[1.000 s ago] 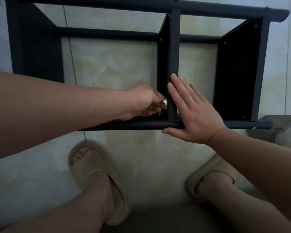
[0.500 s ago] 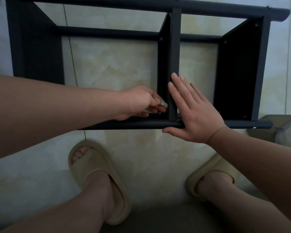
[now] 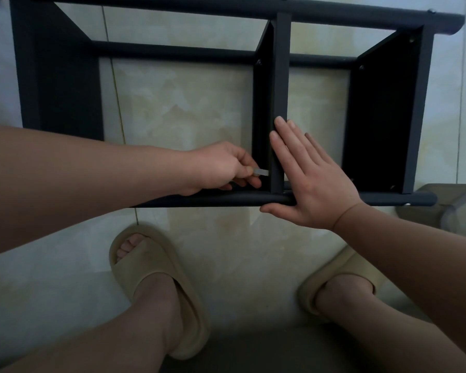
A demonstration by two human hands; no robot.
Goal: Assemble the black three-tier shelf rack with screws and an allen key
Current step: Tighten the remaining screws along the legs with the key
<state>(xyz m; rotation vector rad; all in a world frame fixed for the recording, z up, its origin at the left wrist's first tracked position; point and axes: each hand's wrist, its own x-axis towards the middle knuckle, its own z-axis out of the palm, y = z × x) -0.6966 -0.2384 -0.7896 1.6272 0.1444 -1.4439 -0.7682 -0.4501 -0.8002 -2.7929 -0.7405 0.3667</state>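
The black shelf rack [image 3: 277,76] lies on its side on the tiled floor, its three panels standing upright between round tubes. My left hand [image 3: 221,168] pinches a small silver allen key [image 3: 261,172] against the left face of the middle panel, just above the near tube [image 3: 213,201]. My right hand [image 3: 310,181] lies flat with straight fingers against the right side of the middle panel and over the near tube. The screw under the key is hidden.
My two feet in beige slippers [image 3: 156,286] [image 3: 336,281] stand on the cream floor tiles in front of the rack. A translucent plastic container [image 3: 447,208] sits at the right edge beside the rack's end.
The silver key in my left hand has turned and shifted slightly right and down toward the panel. My right hand has stayed pressed on the panel.
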